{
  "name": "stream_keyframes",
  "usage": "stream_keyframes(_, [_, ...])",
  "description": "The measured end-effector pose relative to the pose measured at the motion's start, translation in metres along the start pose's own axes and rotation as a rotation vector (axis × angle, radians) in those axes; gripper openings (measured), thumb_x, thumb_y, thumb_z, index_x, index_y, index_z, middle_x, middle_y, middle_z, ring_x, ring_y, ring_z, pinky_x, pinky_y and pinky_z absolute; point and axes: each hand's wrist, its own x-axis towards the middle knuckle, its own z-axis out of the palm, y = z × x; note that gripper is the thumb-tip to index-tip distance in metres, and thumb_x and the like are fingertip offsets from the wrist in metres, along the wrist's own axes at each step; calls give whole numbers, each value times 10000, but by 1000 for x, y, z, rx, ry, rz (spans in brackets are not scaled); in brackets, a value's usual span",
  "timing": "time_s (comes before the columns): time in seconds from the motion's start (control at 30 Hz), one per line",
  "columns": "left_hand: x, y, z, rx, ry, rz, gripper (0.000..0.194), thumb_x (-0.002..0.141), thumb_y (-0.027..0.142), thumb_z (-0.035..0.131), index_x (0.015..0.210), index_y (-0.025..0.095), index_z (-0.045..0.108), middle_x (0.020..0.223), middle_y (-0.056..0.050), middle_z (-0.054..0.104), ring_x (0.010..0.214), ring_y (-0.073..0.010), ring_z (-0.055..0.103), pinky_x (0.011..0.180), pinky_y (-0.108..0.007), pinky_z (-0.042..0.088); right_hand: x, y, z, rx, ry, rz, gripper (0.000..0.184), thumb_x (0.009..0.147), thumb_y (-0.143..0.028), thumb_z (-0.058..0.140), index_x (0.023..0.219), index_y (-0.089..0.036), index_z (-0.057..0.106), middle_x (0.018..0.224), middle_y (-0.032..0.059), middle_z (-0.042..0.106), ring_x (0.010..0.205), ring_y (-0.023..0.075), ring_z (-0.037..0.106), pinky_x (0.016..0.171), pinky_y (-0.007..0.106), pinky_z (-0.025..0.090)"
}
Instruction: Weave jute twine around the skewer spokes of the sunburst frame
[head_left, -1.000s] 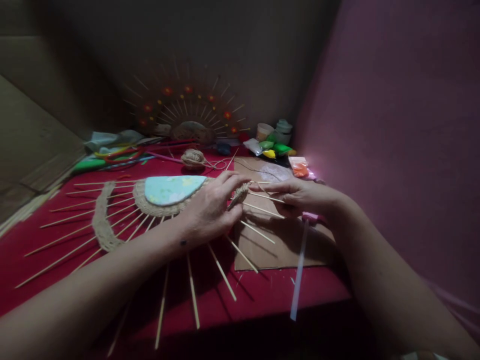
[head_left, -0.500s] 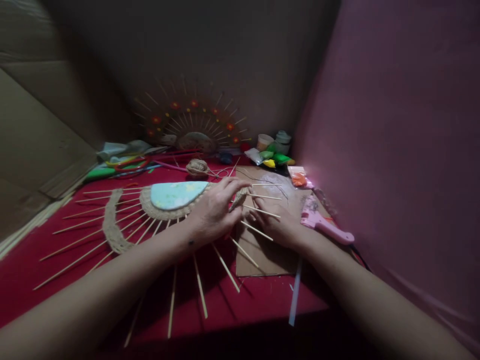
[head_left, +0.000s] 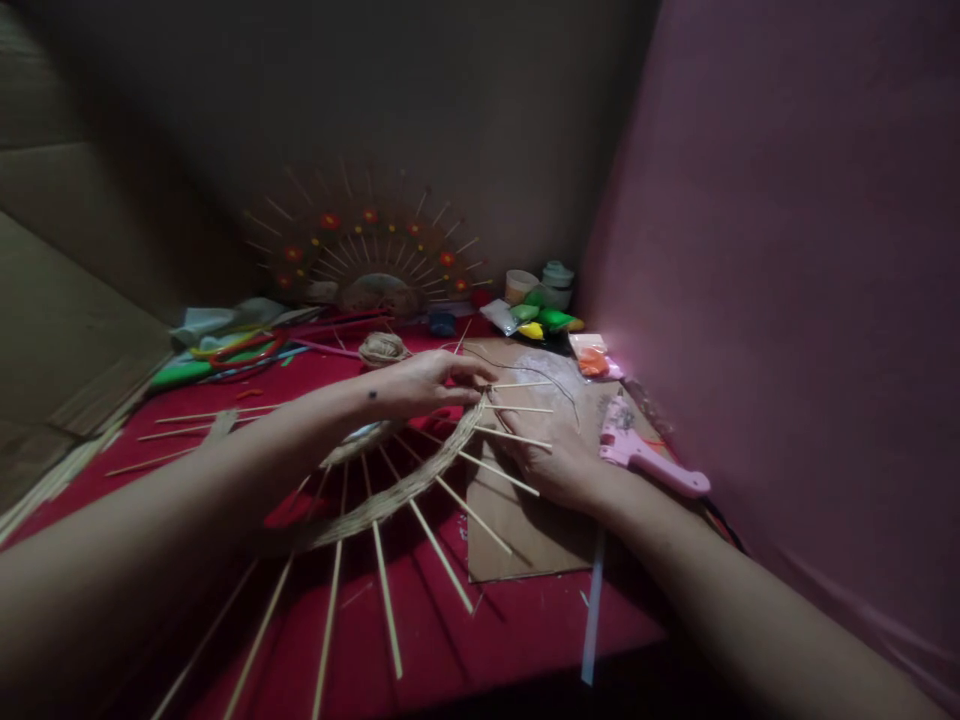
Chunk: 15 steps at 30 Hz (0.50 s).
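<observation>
A half-round frame of thin wooden sticks (head_left: 442, 530) fans out in front of me, with a curved band of woven twine (head_left: 401, 492) crossing the sticks. My left hand (head_left: 431, 380) reaches over the frame, thumb and fingers closed on the band's upper right end. My right hand (head_left: 551, 455) is just right of that end, fingers bent in among the stick tips; its fingertips are partly hidden. The woven centre (head_left: 352, 447) of the frame lies mostly under my left forearm. A loose strand runs from a ball of twine (head_left: 382, 349) behind my left hand.
A cardboard sheet (head_left: 517, 530) lies under my right hand on the red cloth (head_left: 442, 660). To the right are a pink glue gun (head_left: 649, 460) and small coloured packets (head_left: 555, 320). A finished stick fan with flowers (head_left: 375, 250) leans at the back wall.
My left hand has shifted slightly up, its forearm now covering the pale fabric centre. More of the woven band shows below it. The right hand stays nearly in place; the view has shifted a little.
</observation>
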Motion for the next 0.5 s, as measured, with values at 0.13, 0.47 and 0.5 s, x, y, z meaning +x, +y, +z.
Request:
stream_keyframes(0.13, [11, -10, 0, -227, -77, -19, 324, 790, 339, 597, 1041, 150, 676, 929, -56, 702, 850, -162, 630, 764, -263, 464, 0, 3, 0, -7, -20, -17, 527, 930, -215, 430, 1455, -250, 388, 1061, 120, 718, 931, 256, 659, 800, 387, 496])
stream_keyframes(0.47, [10, -5, 2, -384, 33, -81, 261, 780, 376, 620, 868, 143, 699, 763, -22, 661, 708, -128, 572, 670, -250, 440, -1, 16, -14, 150, -58, -128, 498, 905, -110, 421, 1346, -309, 539, 1321, 36, 607, 1120, 209, 626, 922, 374, 508])
stream_keyframes(0.5, [10, -3, 3, -382, 46, -93, 276, 783, 398, 615, 823, 138, 697, 717, -16, 642, 670, -121, 553, 635, -244, 423, -1, 17, -15, 158, -75, -123, 517, 887, -86, 432, 1337, -313, 549, 1327, 27, 601, 1127, 210, 624, 926, 375, 511])
